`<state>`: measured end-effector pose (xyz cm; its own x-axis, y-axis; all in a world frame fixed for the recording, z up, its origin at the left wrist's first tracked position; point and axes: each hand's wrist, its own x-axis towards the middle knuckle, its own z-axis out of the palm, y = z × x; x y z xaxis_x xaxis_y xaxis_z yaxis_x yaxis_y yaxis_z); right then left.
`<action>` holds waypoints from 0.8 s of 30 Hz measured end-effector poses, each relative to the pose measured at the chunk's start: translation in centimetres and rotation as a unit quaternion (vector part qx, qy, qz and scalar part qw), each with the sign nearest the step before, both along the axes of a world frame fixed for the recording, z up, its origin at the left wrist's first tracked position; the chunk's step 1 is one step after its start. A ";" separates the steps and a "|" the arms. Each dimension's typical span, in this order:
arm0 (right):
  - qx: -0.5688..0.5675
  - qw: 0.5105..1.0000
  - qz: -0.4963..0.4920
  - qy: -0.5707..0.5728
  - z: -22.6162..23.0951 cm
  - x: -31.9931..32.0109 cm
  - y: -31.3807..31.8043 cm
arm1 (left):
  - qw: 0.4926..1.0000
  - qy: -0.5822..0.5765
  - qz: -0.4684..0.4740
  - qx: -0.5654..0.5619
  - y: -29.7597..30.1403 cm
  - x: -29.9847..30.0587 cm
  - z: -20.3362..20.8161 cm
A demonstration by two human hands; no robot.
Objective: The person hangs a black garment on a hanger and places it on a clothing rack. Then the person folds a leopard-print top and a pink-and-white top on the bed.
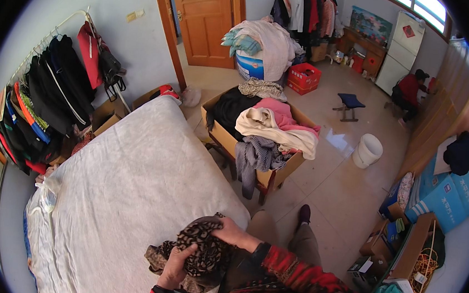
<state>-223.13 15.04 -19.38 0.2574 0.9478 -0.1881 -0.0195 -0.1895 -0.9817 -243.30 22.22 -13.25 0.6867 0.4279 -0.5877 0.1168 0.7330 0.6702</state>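
A brown and black patterned piece of clothing [201, 248] is bunched up between my hands, over the near edge of the bed [126, 176]. My left hand [177, 263] grips its left side, with the thumb lying on top of the fabric. At its upper right my right hand [235, 235] is closed on the cloth. Part of the fabric hangs below my hands toward my lap, and its exact kind is hard to make out in the folds.
Beyond the bed stands a cardboard box [291, 171] heaped with clothes. A white bucket [367, 151], a blue-topped stool [351, 102] and a red crate [303, 79] are on the floor. Clothes racks [46, 35] line the left wall. A person [409, 95] sits at the far right.
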 end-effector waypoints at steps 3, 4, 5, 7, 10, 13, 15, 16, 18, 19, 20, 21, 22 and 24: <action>-0.034 0.963 -0.016 0.266 0.0 0.3 -1.0 | 0.975 0.038 -0.089 0.199 -0.5 0.7 -1.0; -0.052 0.957 -0.011 0.284 0.3 0.3 -1.2 | 0.971 0.088 -0.100 0.198 -0.1 0.6 -1.3; -0.058 0.950 -0.002 0.307 0.5 0.2 -1.5 | 0.984 0.056 -0.041 0.165 0.2 0.4 -1.6; -0.051 0.952 0.029 0.299 1.2 0.0 -1.8 | 0.965 -0.003 -0.038 0.258 1.0 -0.2 -2.1; -0.015 0.971 0.144 0.190 2.4 0.0 -1.5 | 0.920 -0.063 -0.066 0.381 1.7 -1.3 -3.2; 0.009 0.971 0.175 0.165 3.2 -0.1 -1.6 | 0.994 -0.072 0.062 0.056 1.9 -0.9 -5.0; 0.010 0.971 0.168 0.171 3.3 -0.3 -1.6 | 0.986 -0.082 0.112 -0.095 1.8 -0.6 -5.8; -0.006 0.981 0.155 0.113 3.1 -0.5 -1.5 | 0.985 -0.090 0.106 -0.106 1.8 -0.6 -5.9; -0.020 0.989 0.144 0.007 2.6 -0.7 -1.2 | 0.987 -0.089 0.087 -0.098 1.6 -0.6 -5.6; -0.005 0.993 0.115 -0.033 2.2 -0.8 -1.0 | 0.991 -0.080 0.074 -0.077 1.5 -0.6 -5.2; -0.017 0.995 0.085 -0.056 1.8 -0.6 -0.8 | 0.994 -0.072 0.061 -0.056 1.6 -0.5 -4.7; -0.018 0.996 0.057 -0.070 1.5 -0.7 -0.6 | 0.992 -0.105 0.052 -0.045 1.4 -0.6 -4.1; -0.037 0.995 0.033 -0.086 1.2 -0.6 -0.6 | 0.998 -0.026 0.003 0.058 1.4 -0.4 -3.7; -0.087 0.983 -0.056 0.149 0.9 -0.7 -0.6 | 0.967 0.018 -0.097 0.236 1.2 -0.3 -3.1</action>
<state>-223.87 14.45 -18.46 0.2681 0.8633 -0.4276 -0.3313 -0.3342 -0.8823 -243.62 23.45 -16.35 0.7637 0.5191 -0.3838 0.2509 0.3091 0.9173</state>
